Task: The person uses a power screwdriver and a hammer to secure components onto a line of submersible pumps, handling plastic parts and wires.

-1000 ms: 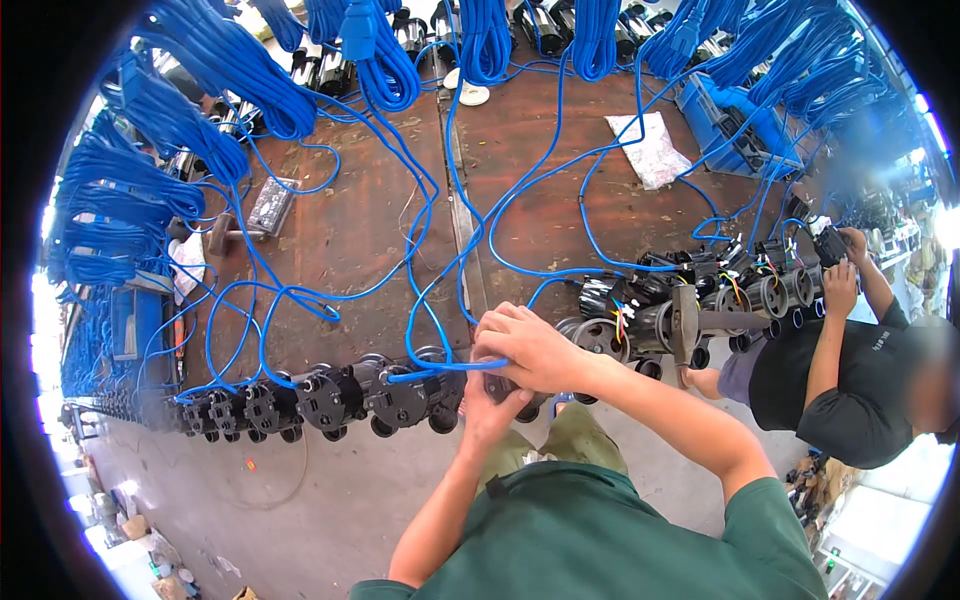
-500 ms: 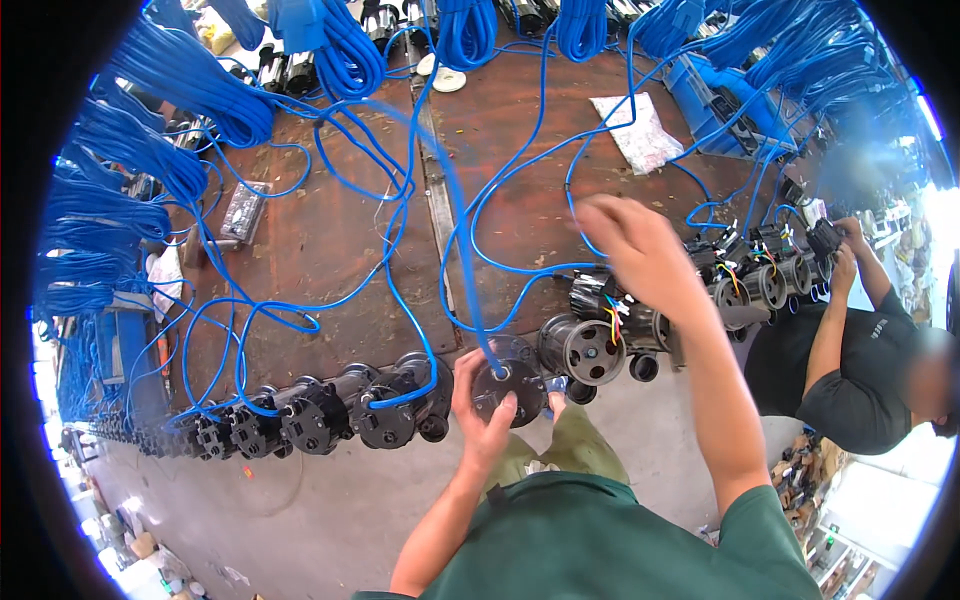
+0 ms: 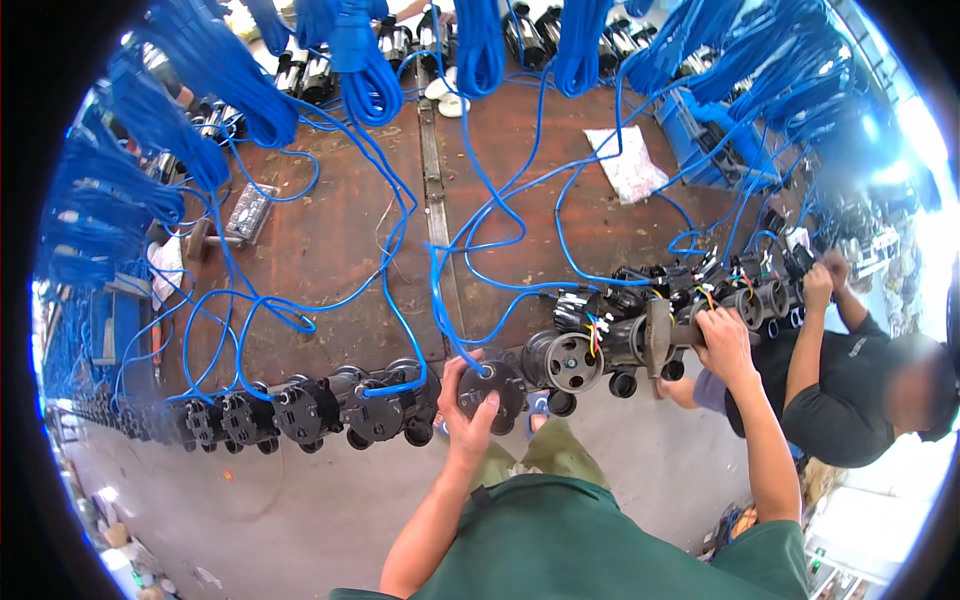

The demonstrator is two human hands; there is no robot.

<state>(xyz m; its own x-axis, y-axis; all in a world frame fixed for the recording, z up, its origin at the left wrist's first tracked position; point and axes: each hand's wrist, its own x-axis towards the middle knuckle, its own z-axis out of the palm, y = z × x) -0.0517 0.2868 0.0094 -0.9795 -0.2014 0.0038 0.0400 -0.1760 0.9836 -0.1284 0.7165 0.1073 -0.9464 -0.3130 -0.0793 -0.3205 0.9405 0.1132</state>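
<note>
My left hand [image 3: 468, 412] grips black pump [image 3: 492, 388]; right hand [image 3: 722, 345] probably clamps next pump [image 3: 655, 338]. Risk: blue cable [image 3: 440, 300] snagging, dragging it off bench edge.

Black pump [image 3: 492, 388], upright at table edge

Light: bright daylight, from 3 o'clock
Glare: washed-out white at 3 o'clock rim
Edges: fisheye bending, black surround
Focus: centre sharp, rim soft

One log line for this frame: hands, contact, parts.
left hand: grips dark round pump unit at bench edge | right hand: on pump row | blue cables across bench
</note>
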